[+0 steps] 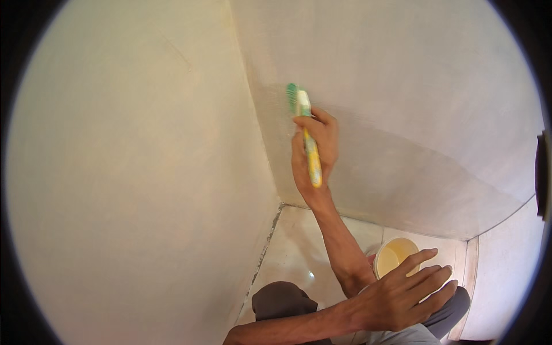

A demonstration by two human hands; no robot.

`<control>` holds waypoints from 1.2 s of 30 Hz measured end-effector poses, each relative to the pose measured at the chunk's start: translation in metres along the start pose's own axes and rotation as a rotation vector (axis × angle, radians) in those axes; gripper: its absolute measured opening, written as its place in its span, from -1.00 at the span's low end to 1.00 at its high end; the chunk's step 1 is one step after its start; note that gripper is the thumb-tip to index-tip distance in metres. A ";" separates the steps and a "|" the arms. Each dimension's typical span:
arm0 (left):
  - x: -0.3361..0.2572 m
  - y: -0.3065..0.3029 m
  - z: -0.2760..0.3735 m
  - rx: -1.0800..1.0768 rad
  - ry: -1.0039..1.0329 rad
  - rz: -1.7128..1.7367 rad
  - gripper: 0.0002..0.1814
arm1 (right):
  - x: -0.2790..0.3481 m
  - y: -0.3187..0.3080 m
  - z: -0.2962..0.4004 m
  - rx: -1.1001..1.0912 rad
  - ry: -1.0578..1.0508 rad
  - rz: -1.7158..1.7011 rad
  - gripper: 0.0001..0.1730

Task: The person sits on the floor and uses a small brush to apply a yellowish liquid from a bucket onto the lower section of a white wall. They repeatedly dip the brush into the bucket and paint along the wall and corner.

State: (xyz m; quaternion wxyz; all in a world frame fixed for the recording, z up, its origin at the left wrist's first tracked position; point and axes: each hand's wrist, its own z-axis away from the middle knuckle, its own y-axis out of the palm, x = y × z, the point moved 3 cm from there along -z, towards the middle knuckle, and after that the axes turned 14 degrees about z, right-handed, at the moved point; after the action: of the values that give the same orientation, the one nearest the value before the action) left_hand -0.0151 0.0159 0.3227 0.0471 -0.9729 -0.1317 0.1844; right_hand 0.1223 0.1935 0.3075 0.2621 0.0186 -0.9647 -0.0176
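Note:
My right hand [317, 146] is closed around a brush [313, 159] with green bristles and a yellow, smeared handle. The bristles are at the right-hand wall [409, 99], near the corner; motion blurs them slightly. A darker band covers the lower part of this wall, with a lighter area above. My left hand [396, 295] holds nothing, its fingers spread, and its forearm crosses in front of my right arm. Just beyond those fingers, a round plastic tub [394, 254] of yellowish liquid stands on the floor, partly hidden by the hand.
A plain pale wall [142, 172] rises at the left. Light tiles [297, 246] cover the floor, with a rough, dark gap along the left wall's foot. My bent knees are at the bottom. A pale frame strip [470, 276] stands at the right, and a dark object [541, 177] at the right rim.

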 end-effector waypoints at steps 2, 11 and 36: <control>0.001 -0.001 0.000 0.014 -0.003 0.010 -0.61 | 0.007 0.000 0.006 -0.022 0.020 -0.006 -0.76; 0.001 0.002 0.003 0.016 -0.057 0.057 -0.61 | -0.019 0.009 0.001 0.132 0.108 -0.141 -0.78; -0.013 -0.004 0.000 0.035 0.003 -0.041 -0.66 | 0.015 0.019 0.008 0.109 -0.001 -0.080 -0.66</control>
State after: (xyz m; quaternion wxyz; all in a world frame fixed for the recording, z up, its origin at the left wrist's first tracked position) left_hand -0.0274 0.0167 0.3281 0.0682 -0.9693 -0.1480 0.1843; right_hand 0.1050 0.2115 0.3094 0.2593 0.0712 -0.9628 0.0245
